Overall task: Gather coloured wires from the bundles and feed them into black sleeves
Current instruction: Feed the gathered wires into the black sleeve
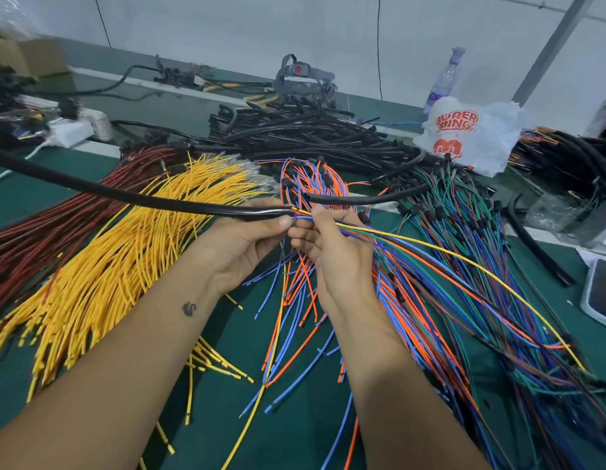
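My left hand point(250, 237) grips the open end of a long black sleeve point(132, 196) that runs off to the left edge. My right hand point(332, 242) pinches a gathered group of coloured wires point(430, 252), yellow, orange, blue and green, whose tips sit at the sleeve's mouth. The group trails down to the right. Below both hands lie bundles on the green table point(308, 432): yellow wires point(118, 266), dark red wires point(40, 228), orange and blue wires point(295, 317).
A heap of black sleeves point(305, 137) lies at the back. A white printed plastic bag point(464, 134) and a bottle point(444, 79) stand back right. Green, blue and brown wires point(481, 239) spread right. A phone-like device point(603, 293) lies at the right edge.
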A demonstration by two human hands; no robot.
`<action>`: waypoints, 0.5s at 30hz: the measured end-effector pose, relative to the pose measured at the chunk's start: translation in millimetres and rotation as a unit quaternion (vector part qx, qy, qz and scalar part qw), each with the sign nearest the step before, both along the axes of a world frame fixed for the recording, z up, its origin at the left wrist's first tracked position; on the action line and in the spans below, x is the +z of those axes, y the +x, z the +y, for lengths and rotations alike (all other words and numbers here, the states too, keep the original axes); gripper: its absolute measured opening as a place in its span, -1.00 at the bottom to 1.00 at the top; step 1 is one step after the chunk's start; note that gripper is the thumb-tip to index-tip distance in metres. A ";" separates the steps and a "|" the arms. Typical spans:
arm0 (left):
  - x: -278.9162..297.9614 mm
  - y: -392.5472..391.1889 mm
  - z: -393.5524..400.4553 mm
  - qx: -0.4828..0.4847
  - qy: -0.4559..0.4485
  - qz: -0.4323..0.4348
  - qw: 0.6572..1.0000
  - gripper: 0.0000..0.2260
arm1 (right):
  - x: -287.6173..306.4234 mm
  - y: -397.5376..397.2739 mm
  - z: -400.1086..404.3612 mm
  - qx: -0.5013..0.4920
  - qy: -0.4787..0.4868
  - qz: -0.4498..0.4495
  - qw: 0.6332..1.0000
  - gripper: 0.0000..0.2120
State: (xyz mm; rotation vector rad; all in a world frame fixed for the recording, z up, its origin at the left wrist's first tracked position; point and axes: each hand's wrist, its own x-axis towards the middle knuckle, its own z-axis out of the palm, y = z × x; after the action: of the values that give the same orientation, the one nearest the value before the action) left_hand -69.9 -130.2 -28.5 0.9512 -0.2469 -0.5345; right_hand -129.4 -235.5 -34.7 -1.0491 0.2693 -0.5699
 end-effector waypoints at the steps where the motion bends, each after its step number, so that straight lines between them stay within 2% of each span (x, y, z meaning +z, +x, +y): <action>1: 0.2 0.4 0.1 0.000 -0.002 0.008 1.000 -0.77 | 0.7 -0.1 0.0 0.004 0.007 0.000 1.000 -0.87; 6: 2.1 1.0 1.4 -0.010 0.002 0.050 0.999 -0.77 | 3.1 -1.2 0.0 0.016 0.011 0.009 1.000 -0.86; 15: 0.1 1.3 6.4 -0.022 0.040 0.003 0.999 -0.85 | 0.6 -0.2 -0.6 -0.008 -0.018 0.041 0.999 -0.88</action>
State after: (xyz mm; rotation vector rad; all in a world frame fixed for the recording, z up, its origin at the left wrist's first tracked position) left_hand -68.6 -123.8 -28.4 1.0238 -0.2424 -0.5912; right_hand -129.6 -236.1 -34.1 -1.1066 0.3412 -0.5483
